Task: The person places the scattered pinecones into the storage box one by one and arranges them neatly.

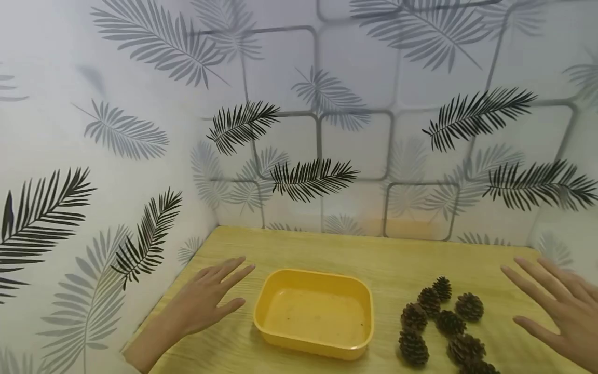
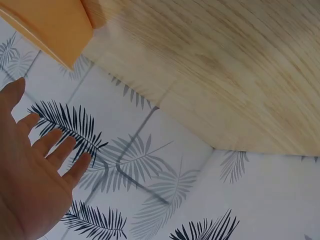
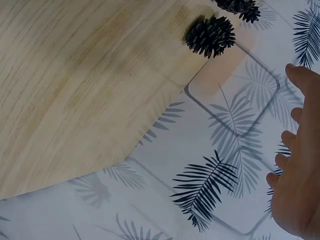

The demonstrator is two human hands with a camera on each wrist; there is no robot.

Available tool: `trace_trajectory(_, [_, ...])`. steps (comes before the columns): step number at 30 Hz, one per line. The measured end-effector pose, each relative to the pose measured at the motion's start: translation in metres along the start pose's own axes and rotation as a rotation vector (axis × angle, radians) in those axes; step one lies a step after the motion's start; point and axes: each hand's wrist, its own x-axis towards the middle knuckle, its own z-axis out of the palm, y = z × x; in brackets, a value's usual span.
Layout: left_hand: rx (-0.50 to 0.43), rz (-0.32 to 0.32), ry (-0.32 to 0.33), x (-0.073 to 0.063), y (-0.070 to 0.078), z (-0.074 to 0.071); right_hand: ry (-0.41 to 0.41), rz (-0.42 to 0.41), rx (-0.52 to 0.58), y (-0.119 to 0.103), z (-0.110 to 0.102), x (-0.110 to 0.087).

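A yellow rectangular tub with rounded corners stands on the table, nothing inside but a few tiny specks. My left hand is held to its left with straight, spread fingers, apart from the rim. In the left wrist view the same hand is beside a corner of the tub. To the right of the tub lie several brown pine cones in a loose cluster. Right of them my right hand is spread and holds nothing. One pine cone shows near the table edge in the right wrist view.
The wood-grain table runs back to a wall covered with leaf-patterned paper. Another patterned wall closes off the left side. More pine cones reach the bottom edge of the head view.
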Motion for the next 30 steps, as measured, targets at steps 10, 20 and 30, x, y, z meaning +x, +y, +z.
trace_trajectory(10, [-0.31, -0.2, -0.091, 0.003, 0.009, 0.005, -0.117, 0.071, 0.081, -0.014, 0.002, 0.005])
trace_trajectory(20, [-0.569, -0.406, -0.11, 0.006, 0.008, 0.015, -0.567, 0.416, 0.363, -0.041, -0.005, 0.029])
trace_trajectory(30, [-0.956, -0.572, -0.106, 0.005, 0.019, 0.024, -0.718, 0.547, 0.615, -0.052, -0.006, 0.042])
